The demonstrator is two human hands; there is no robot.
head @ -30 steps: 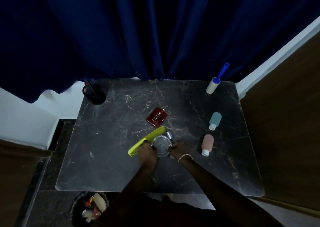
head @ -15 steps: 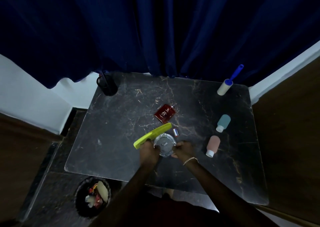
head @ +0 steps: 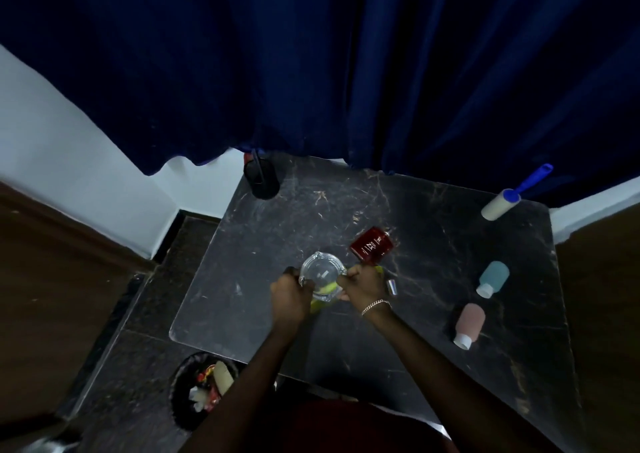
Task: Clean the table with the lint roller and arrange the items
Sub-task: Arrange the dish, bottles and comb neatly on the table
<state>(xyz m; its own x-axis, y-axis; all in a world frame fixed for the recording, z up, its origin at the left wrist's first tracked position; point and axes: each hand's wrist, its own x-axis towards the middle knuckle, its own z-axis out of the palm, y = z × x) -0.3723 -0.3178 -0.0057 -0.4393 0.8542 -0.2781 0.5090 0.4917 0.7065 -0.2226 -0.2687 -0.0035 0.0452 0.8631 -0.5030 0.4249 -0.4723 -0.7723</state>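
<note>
the task looks barely begun: nothing seems tidied into place and the rolling is not yet started, judging by how scattered things lie.

both hands are closed around a clear glass dish (head: pixel 322 276) held between them. the left hand (head: pixel 290 295) curls its fingers over the dish's left rim, and the right hand (head: pixel 362 285) grips the right rim, a thin chain at its wrist. whether the dish sits on the table (head: pixel 242 279) or is lifted just off it i cannot tell. a yellow-green comb (head: pixel 325 290) shows through and below the glass, directly under the grip.

just right of the right hand lies a small silver cap (head: pixel 392 286). just beyond that hand, up and to the right, a red box (head: pixel 372 246) lies flat. well off to the right rest a pink bottle (head: pixel 468 324), nearer, and a teal bottle (head: pixel 493 277) past it, both on their sides.

far beyond the grip on the left stands a black cup (head: pixel 261 180) at the back corner. the lint roller (head: pixel 509 198) lies untouched at the far right corner, well apart from both hands, its blue handle pointing toward the curtain (head: pixel 346 71).
</note>
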